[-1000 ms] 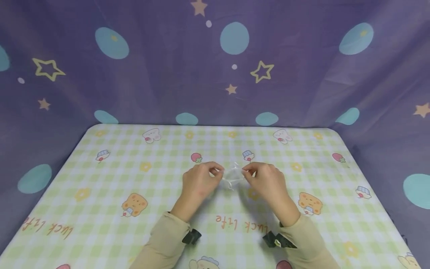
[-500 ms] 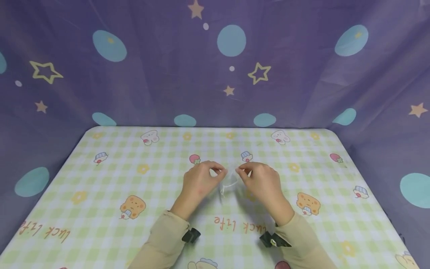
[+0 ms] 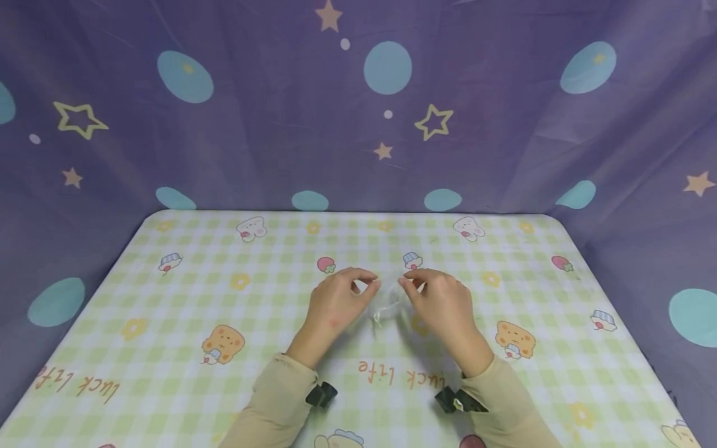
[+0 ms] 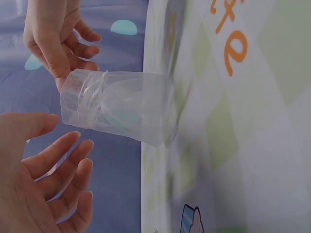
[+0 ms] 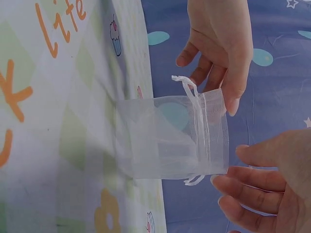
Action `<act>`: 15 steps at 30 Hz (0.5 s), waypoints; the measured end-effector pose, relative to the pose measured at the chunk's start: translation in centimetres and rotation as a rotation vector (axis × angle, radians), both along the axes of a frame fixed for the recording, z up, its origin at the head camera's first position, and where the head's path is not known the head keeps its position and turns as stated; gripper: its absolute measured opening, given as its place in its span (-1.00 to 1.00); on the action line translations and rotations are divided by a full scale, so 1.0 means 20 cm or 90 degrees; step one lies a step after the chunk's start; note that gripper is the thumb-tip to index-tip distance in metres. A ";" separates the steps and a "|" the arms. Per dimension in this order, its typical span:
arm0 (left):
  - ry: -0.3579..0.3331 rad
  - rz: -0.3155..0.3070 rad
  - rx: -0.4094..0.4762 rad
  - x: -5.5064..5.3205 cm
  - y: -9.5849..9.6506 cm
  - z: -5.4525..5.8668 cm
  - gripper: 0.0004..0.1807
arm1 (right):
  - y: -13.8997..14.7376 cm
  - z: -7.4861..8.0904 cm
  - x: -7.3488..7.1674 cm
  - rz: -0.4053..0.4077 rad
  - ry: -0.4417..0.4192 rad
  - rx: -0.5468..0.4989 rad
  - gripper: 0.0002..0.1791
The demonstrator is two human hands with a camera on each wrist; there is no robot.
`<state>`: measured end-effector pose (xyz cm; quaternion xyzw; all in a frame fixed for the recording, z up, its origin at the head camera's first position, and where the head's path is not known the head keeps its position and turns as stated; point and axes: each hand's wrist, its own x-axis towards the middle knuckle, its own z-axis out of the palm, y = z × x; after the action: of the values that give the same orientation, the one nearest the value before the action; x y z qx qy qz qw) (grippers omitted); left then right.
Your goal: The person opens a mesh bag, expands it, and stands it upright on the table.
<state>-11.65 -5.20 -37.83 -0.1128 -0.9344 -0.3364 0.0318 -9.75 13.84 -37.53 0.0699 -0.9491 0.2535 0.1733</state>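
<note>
A small white see-through drawstring pouch (image 3: 385, 306) hangs mouth up between both hands, its lower end close over the table. My left hand (image 3: 338, 303) pinches one side of its rim with thumb and fingertips. At the opposite side of the rim, my right hand (image 3: 445, 305) holds it the same way. In the right wrist view, white cord loops stick out at both sides of the pouch (image 5: 167, 141) just below its gathered top. The body of the pouch (image 4: 138, 109) looks puffed out in the left wrist view, and the backdrop shows through it.
A green-and-white checked tablecloth (image 3: 269, 398) with printed cartoon figures and lettering covers the table. Behind it hangs a purple curtain (image 3: 263, 124) with stars and teal spots. Dark wrist straps (image 3: 322, 394) sit over the beige sleeves (image 3: 274, 398).
The hands came closer together, then drew slightly apart again. The pouch, earlier stretched between the fingertips, now hangs lower beneath them.
</note>
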 end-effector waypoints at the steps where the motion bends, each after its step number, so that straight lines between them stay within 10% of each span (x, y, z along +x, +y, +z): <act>1: 0.001 -0.001 0.003 0.00 0.00 0.00 -0.77 | 0.00 0.00 0.00 0.000 -0.001 0.000 -0.82; 15: 0.044 0.004 0.035 0.03 -0.05 -0.02 -0.78 | 0.05 0.02 0.03 -0.011 0.017 -0.008 -0.81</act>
<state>-10.98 -6.10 -38.23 -0.1204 -0.9234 -0.3580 0.0679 -9.05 14.88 -37.19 0.0642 -0.9458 0.2569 0.1881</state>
